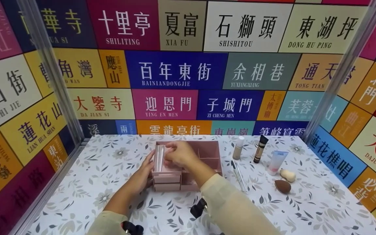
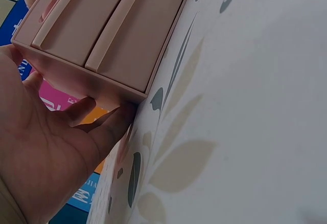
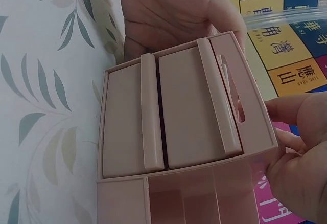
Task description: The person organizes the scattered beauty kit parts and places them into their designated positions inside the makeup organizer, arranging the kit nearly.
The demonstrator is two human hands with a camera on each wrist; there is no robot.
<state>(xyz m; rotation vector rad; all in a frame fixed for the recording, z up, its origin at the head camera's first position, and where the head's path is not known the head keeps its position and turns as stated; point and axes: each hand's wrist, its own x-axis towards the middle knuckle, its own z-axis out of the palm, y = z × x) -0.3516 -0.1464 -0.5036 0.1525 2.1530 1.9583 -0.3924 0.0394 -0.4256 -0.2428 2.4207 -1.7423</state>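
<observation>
A pink desktop organizer (image 1: 211, 147) stands on the table, with two drawers (image 3: 191, 109) at its front left and open compartments to the right. Flat against the organizer's left side, my left hand (image 1: 144, 174) touches the wall with its fingers, as the left wrist view shows too. My right hand (image 1: 182, 156) is over the top left compartment, fingers bent down into it. Beside those fingers, pale upright thin items (image 1: 159, 158) stand in the compartment. The right fingertips are hidden behind the organizer's front panel (image 3: 245, 91) in the right wrist view, so any grip is unclear.
Right of the organizer stand a beige bottle (image 1: 238, 149), a black-capped tube (image 1: 259, 150) and a blue-and-pink tube (image 1: 277, 163). Thin pens (image 1: 238, 174) lie nearer. A cream sponge (image 1: 288, 175) and a brown sponge (image 1: 283, 186) sit farther right. Printed walls enclose the table.
</observation>
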